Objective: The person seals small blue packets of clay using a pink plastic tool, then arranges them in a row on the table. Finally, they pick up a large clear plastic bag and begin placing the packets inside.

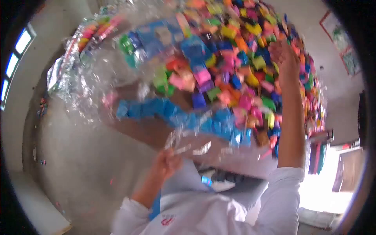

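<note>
My left hand is closed on the edge of a clear plastic bag, low in the view near the table's front edge. My right hand reaches far over a big heap of small coloured pieces at the upper right; motion blurs its fingers, and whether it holds a piece cannot be made out. Between the hands, a row of blue pieces runs along the front of the brown table, its right end partly under the clear plastic.
Crumpled clear plastic bags cover the table's left side, some with coloured pieces inside. A blue printed pack lies behind the row. Grey floor shows at the left, with small scraps on it. Stacked items stand at the right.
</note>
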`<state>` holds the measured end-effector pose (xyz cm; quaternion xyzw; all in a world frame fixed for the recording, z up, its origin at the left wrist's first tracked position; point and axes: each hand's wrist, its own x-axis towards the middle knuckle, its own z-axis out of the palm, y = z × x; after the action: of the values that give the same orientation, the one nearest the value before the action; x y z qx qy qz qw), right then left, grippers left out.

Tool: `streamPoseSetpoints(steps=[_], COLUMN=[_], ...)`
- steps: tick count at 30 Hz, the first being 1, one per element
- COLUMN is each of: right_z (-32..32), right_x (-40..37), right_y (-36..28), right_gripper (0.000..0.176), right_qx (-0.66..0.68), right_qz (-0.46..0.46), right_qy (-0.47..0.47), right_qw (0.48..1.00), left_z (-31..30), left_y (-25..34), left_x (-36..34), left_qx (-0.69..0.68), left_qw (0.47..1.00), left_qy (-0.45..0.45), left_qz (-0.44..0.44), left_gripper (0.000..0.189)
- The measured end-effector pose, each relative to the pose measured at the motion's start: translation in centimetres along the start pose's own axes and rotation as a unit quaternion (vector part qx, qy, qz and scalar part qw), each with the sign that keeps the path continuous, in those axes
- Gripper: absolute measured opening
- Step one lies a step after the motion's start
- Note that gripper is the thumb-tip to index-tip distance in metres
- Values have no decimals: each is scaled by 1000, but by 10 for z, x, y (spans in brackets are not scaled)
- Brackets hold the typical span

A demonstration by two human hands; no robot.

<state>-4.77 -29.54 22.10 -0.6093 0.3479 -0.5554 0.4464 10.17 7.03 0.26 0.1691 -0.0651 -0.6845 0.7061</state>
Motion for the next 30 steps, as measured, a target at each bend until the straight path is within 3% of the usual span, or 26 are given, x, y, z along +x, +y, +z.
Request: streamPoseSetpoints(steps=[2,3,4,5,6,8,9,11,14,18,20,21,23,24,26,30], right_z=[-66,-107,-131,-124,-143,-143,-142,-143,-158,-187,-204,-214,-233,-244,-263,-276], right_x=[-67,-100,-147,-191,-225,-263,-275,-283,-282,-288,-296,-304,-325,-333,-347,-341], right_y=[26,63,58,65,66,53,51,48,40,42,49,59,80,80,79,61], right_gripper=[36,35,39,50,69,91,91,93,97,95,82,82,64,64,48,34], right_qx=[-32,-69,-222,-78,52,194,197,332,438,402,338,341,331,335,427,473], right_qz=[105,70,121,235,380,459,460,420,347,345,384,385,256,258,242,200], right_qy=[-62,-109,-155,-38,-98,-194,-185,-231,-158,-124,-71,-67,-90,-85,-85,-121], right_qw=[992,989,955,968,918,845,846,812,814,839,856,855,904,902,867,849], left_z=[8,12,16,21,25,34,40,55,67,71,68,73,86,85,83,98], left_y=[-2,-7,-11,-15,-21,-33,-40,-53,-75,-102,-116,-121,-126,-128,-129,-134], left_x=[3,5,5,8,8,12,12,16,15,5,3,2,0,3,13,29], left_qx=[39,35,41,50,52,69,71,129,229,308,424,425,617,620,706,703], left_qw=[999,999,999,998,998,996,996,986,967,944,889,888,771,769,672,686], left_qy=[16,18,0,-21,-19,-51,-51,-97,-104,-90,-165,-165,-144,-143,-222,-185], left_qz=[-8,-20,-18,-12,-18,-26,-36,-47,-49,-70,-49,-54,-58,-63,9,21], left_gripper=[40,40,40,40,40,39,39,40,40,39,37,37,28,28,19,13])
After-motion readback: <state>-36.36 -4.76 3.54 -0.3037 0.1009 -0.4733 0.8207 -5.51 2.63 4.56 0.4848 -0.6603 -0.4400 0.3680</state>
